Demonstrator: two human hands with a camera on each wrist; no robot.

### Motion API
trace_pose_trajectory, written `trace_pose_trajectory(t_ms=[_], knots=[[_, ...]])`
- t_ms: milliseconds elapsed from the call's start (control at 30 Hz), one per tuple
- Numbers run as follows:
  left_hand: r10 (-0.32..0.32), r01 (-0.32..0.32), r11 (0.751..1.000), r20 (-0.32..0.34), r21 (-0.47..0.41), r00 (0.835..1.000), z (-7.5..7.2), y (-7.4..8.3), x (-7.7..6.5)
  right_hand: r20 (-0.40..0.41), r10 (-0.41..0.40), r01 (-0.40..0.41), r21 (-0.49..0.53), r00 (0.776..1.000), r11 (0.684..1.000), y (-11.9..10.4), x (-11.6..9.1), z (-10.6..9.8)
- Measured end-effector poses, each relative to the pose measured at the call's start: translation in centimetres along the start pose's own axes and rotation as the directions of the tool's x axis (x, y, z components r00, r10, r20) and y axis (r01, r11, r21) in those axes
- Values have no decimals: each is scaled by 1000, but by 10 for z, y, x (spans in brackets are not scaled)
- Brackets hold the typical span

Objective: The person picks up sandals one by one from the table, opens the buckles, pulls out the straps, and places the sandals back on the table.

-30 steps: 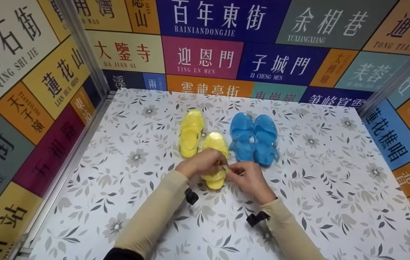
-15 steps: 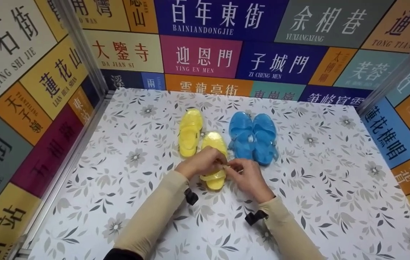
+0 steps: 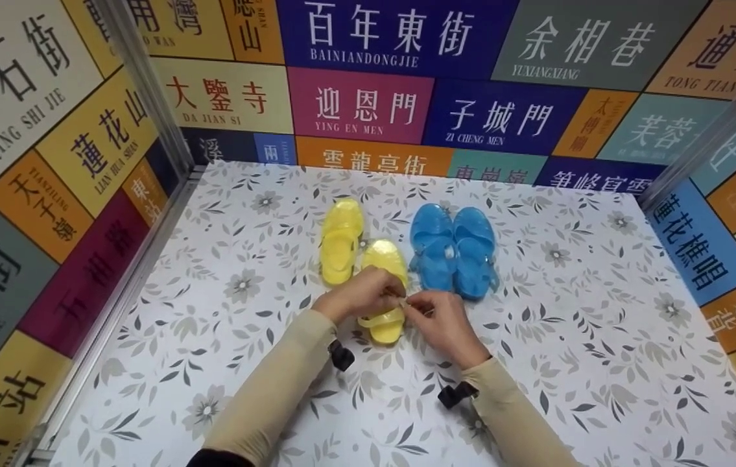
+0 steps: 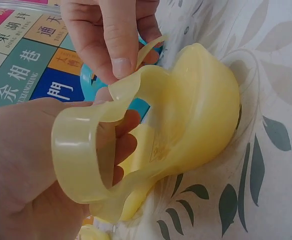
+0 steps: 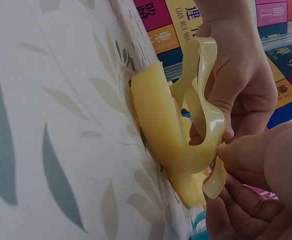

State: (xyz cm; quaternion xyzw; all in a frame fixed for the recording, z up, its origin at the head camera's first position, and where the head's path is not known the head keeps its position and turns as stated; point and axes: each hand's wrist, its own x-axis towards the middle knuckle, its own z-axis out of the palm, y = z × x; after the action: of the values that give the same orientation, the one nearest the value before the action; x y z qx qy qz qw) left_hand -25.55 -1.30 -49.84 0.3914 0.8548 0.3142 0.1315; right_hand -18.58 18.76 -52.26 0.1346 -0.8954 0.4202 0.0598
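A yellow jelly sandal (image 3: 384,256) lies on the patterned surface with its heel toward me. My left hand (image 3: 368,292) reaches over it and grips its strap (image 4: 76,155), which stands up in a loop in the left wrist view. From the right, my right hand (image 3: 443,322) pinches the narrow strap end (image 5: 214,181) between thumb and fingers. The fingertips of both hands meet at the sandal's right side, where they hide the fastening in the head view. The second yellow sandal (image 3: 340,250) lies just beyond, to the left.
A pair of blue jelly sandals (image 3: 432,246) sits side by side to the right of the yellow ones. Behind the floral-patterned table (image 3: 225,363) rise panels of colored place-name signs (image 3: 361,104), with metal posts (image 3: 147,84) at the corners.
Both hands stay at the yellow sandal's strap, with only slight finger shifts. The sandals keep their places; the head view tips a little.
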Motion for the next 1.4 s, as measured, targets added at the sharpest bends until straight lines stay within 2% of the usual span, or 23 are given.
trace_pose_trajectory(t_ms=[300, 467, 633, 700, 900, 1133, 1267, 1400], knots=[[1, -1, 1000, 15, 11, 1000, -1, 6, 1, -90, -97, 93, -41, 991, 995, 2, -1, 3], [28, -28, 999, -2, 23, 1000, 1, 5, 1, -84, -107, 103, -50, 991, 993, 1, 1, 3], [84, -81, 995, -47, 51, 995, 1, 2, 1, -46, -60, 59, -5, 997, 998, 0, 3, 2], [83, -81, 996, -50, 46, 995, 1, 2, 1, -30, -22, 23, 16, 999, 1000, 0, 3, 2], [12, -13, 1000, -39, -13, 999, 5, 2, 2, -33, 49, -48, 29, 998, 998, 0, 1, 6], [-38, 32, 998, -124, -55, 992, 10, 6, 3, -59, 71, -67, 60, 996, 996, -1, 1, 9], [-49, 39, 997, -167, -64, 985, 11, 7, 4, -55, 80, -76, 86, 995, 993, -1, 2, 8], [-20, 11, 999, -208, -43, 978, 12, 6, 3, -56, 83, -76, 107, 995, 991, -1, 2, 7]])
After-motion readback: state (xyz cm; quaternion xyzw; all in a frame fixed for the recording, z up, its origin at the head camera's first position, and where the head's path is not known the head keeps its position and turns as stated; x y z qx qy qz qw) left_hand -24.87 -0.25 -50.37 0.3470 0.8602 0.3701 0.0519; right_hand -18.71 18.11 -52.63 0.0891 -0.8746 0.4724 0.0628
